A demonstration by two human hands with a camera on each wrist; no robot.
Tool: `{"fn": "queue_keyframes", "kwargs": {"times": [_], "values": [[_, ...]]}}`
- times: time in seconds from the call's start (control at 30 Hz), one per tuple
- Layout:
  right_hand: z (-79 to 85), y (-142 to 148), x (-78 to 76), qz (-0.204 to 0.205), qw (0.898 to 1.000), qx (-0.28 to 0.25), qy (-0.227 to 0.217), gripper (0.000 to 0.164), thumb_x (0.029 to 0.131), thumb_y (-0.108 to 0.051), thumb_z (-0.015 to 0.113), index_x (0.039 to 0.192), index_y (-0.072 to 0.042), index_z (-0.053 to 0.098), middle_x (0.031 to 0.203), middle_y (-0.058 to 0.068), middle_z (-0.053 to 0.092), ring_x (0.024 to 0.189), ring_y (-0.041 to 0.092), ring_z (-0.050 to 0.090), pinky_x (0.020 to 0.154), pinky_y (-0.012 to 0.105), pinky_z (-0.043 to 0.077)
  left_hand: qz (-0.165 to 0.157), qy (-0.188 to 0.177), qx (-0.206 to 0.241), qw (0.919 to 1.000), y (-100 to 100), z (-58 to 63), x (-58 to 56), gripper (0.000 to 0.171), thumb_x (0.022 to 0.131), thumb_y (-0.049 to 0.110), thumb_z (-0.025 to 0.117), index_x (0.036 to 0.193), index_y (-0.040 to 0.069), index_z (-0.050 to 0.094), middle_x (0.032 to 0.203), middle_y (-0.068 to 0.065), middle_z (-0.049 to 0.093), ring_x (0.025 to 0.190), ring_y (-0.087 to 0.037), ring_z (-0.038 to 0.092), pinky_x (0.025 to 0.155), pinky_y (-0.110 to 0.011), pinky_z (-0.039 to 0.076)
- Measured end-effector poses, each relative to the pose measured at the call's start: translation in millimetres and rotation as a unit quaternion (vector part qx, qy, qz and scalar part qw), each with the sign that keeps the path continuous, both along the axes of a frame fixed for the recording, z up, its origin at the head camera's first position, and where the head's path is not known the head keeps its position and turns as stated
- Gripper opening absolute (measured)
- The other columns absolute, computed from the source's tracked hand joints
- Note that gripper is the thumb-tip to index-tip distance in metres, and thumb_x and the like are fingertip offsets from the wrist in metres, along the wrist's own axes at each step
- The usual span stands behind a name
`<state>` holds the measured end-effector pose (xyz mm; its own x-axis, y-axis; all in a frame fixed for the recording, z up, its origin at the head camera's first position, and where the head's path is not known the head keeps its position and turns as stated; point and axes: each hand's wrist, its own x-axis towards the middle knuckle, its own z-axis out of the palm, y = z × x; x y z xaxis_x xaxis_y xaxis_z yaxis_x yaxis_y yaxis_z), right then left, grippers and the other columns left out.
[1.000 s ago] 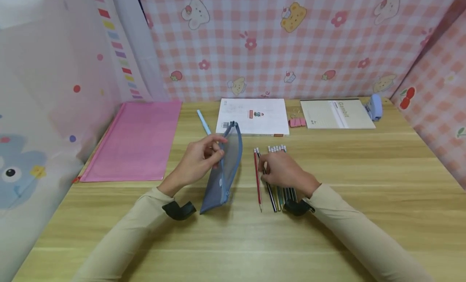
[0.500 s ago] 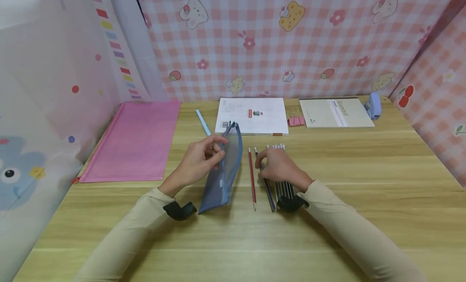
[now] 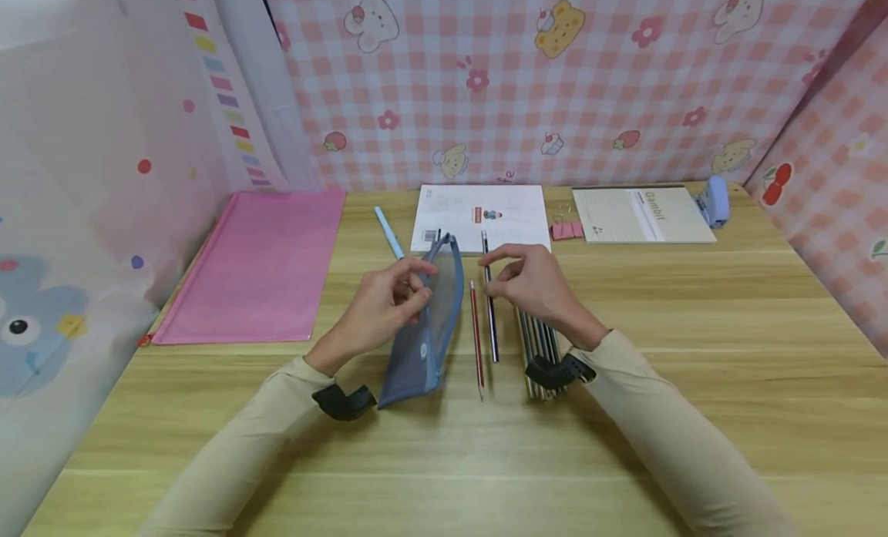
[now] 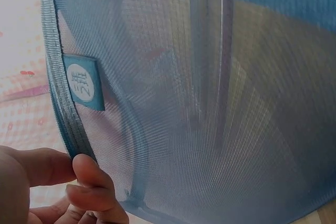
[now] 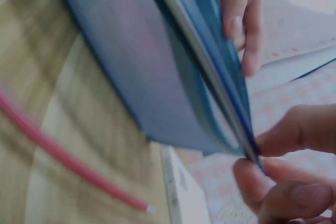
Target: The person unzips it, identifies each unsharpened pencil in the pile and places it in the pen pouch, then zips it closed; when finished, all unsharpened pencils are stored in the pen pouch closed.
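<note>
My left hand (image 3: 378, 302) pinches the zipper edge of a blue mesh pencil pouch (image 3: 409, 364), whose mouth gapes toward the right. In the left wrist view, thumb and finger grip the edge below a small label (image 4: 81, 82). Between thumb and fingers my right hand (image 3: 537, 286) holds a dark blue-and-silver striped pencil (image 3: 492, 329), raised just right of the pouch. A red pencil (image 3: 476, 337) lies on the table between pouch and hand. Under the right wrist lies a row of several striped pencils (image 3: 537, 340), partly hidden by the hand and wrist camera.
A pink zip folder (image 3: 253, 267) lies at left. Along the back are a light blue pen (image 3: 388, 230), a white book (image 3: 486, 213), pink binder clips (image 3: 566, 230), a notepad (image 3: 638, 215) and a purple stapler (image 3: 714, 203). Patterned cloth walls rise behind and beside the table.
My right hand has drawn a dark striped pencil from the row and lifted it up and to the left. The red pencil has shifted slightly left. My left hand stays at the pouch.
</note>
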<state>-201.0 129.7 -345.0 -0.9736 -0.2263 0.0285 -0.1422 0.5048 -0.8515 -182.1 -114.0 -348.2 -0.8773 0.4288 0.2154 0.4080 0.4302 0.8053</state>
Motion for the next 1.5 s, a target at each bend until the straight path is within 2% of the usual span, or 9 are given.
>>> {"fn": "queue_keyframes", "kwargs": {"times": [0.2, 0.33, 0.5, 0.67, 0.77, 0.9, 1.07, 1.27, 1.5], "values": [[8.0, -21, -1.9, -0.026, 0.994, -0.078, 0.067, 0.031, 0.081, -0.008, 0.071, 0.112, -0.012, 0.074, 0.075, 0.010, 0.075, 0.056, 0.012, 0.059, 0.052, 0.023, 0.039, 0.002, 0.002, -0.003, 1.0000, 2, 1.4, 1.3, 0.029, 0.097, 0.004, 0.060, 0.125, -0.001, 0.061, 0.079, -0.011, 0.066, 0.059, -0.015, 0.060, 0.053, -0.023, 0.048], [7.7, -35, -0.2, -0.039, 0.990, -0.096, 0.097, 0.032, 0.082, -0.007, 0.069, 0.114, -0.009, 0.072, 0.076, 0.012, 0.075, 0.053, 0.012, 0.060, 0.051, 0.023, 0.041, 0.006, 0.004, -0.003, 1.0000, 4, 1.9, 2.1, 0.029, 0.097, 0.004, 0.059, 0.126, -0.001, 0.061, 0.078, -0.011, 0.065, 0.059, -0.021, 0.061, 0.052, -0.023, 0.046], [7.5, -44, 2.2, -0.053, 0.990, -0.092, 0.094, 0.031, 0.083, -0.006, 0.068, 0.113, -0.010, 0.072, 0.075, 0.011, 0.075, 0.047, 0.011, 0.055, 0.046, 0.022, 0.037, 0.009, 0.005, 0.000, 0.9999, 5, 2.2, 2.3, 0.028, 0.098, 0.004, 0.059, 0.126, 0.001, 0.061, 0.078, -0.011, 0.065, 0.060, -0.028, 0.063, 0.051, -0.023, 0.046], [13.2, -47, 3.2, -0.069, 0.983, -0.137, 0.097, 0.030, 0.084, -0.005, 0.069, 0.114, -0.011, 0.072, 0.076, 0.014, 0.074, 0.055, 0.025, 0.062, 0.047, 0.022, 0.037, 0.013, 0.007, 0.002, 0.9999, 7, 2.7, 1.8, 0.028, 0.098, 0.004, 0.059, 0.125, 0.001, 0.061, 0.079, -0.012, 0.066, 0.059, -0.016, 0.061, 0.053, -0.024, 0.049], [11.9, -49, 4.0, -0.078, 0.981, -0.151, 0.097, 0.030, 0.085, -0.005, 0.069, 0.114, -0.012, 0.072, 0.078, 0.016, 0.075, 0.059, 0.020, 0.062, 0.047, 0.022, 0.036, 0.019, 0.005, 0.004, 0.9998, 7, 2.4, 2.2, 0.027, 0.098, 0.005, 0.058, 0.124, 0.002, 0.062, 0.080, -0.012, 0.067, 0.058, -0.014, 0.061, 0.055, -0.024, 0.051], [3.9, -51, 7.2, -0.077, 0.983, -0.141, 0.091, 0.029, 0.085, -0.005, 0.068, 0.113, -0.013, 0.072, 0.080, 0.015, 0.075, 0.055, 0.010, 0.058, 0.045, 0.022, 0.036, 0.031, 0.004, 0.015, 0.9994, 8, 1.5, 2.9, 0.026, 0.097, 0.004, 0.057, 0.123, 0.003, 0.062, 0.081, -0.014, 0.068, 0.060, -0.023, 0.064, 0.054, -0.024, 0.052], [-0.5, -54, 15.7, -0.058, 0.989, -0.099, 0.096, 0.027, 0.085, -0.006, 0.069, 0.112, -0.013, 0.072, 0.079, 0.012, 0.076, 0.049, 0.011, 0.059, 0.043, 0.022, 0.037, 0.044, 0.008, 0.029, 0.9986, 6, 1.4, 3.2, 0.026, 0.097, 0.003, 0.056, 0.122, 0.003, 0.062, 0.082, -0.014, 0.068, 0.063, -0.040, 0.064, 0.050, -0.023, 0.047], [-0.3, -59, 26.3, -0.027, 0.993, -0.041, 0.112, 0.032, 0.084, -0.005, 0.070, 0.115, -0.010, 0.071, 0.076, 0.010, 0.075, 0.044, 0.009, 0.052, 0.043, 0.021, 0.036, 0.046, 0.011, 0.034, 0.9983, 5, 3.1, 3.7, 0.026, 0.098, 0.004, 0.057, 0.124, 0.004, 0.061, 0.084, -0.015, 0.068, 0.064, -0.038, 0.065, 0.049, -0.023, 0.047], [-1.8, -63, 29.5, -0.003, 0.992, 0.021, 0.127, 0.038, 0.081, -0.002, 0.071, 0.119, -0.008, 0.069, 0.074, 0.007, 0.074, 0.056, 0.009, 0.062, 0.047, 0.020, 0.042, 0.048, 0.018, 0.036, 0.9980, 3, 3.2, 4.6, 0.027, 0.098, 0.005, 0.057, 0.125, 0.004, 0.062, 0.085, -0.015, 0.068, 0.063, -0.033, 0.065, 0.052, -0.023, 0.051]]}}
